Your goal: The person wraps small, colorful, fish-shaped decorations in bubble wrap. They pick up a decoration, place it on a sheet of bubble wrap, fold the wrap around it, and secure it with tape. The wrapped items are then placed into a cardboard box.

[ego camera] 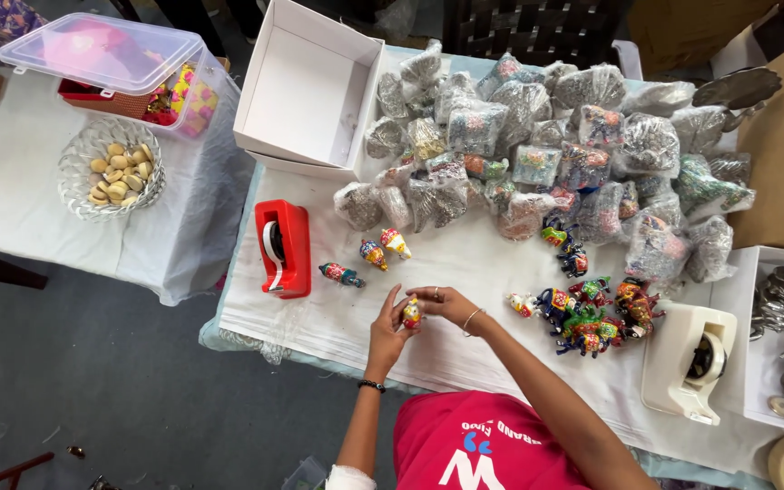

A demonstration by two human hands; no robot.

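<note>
Overhead, the white-clothed tabletop (465, 272) carries, along its far side, a broad heap of plastic-wrapped bundles (546, 154); beside that heap stands an open white box (306, 91), tilted and empty; nearer the person sit a red tape dispenser (283, 249) on one side and a white tape dispenser (690, 361) on the other; a cluster of unwrapped painted elephant figurines (592, 313) lies between the hands and the white dispenser, and three small painted figures (369, 259) lie loose near the red one. At the near edge, both hands meet on one small painted figurine (412, 313): the left hand (390, 331) has its grip clamped on the piece from below, while the right hand (442, 304) pinches it from above, fingers curled close. Judged as handling advice: a piece this small and painted is best held by its body rather than thin projecting parts; keeping it low over the cloth limits harm from a slip; both dispensers sit within easy reach, so neither hand need let go fully.
</note>
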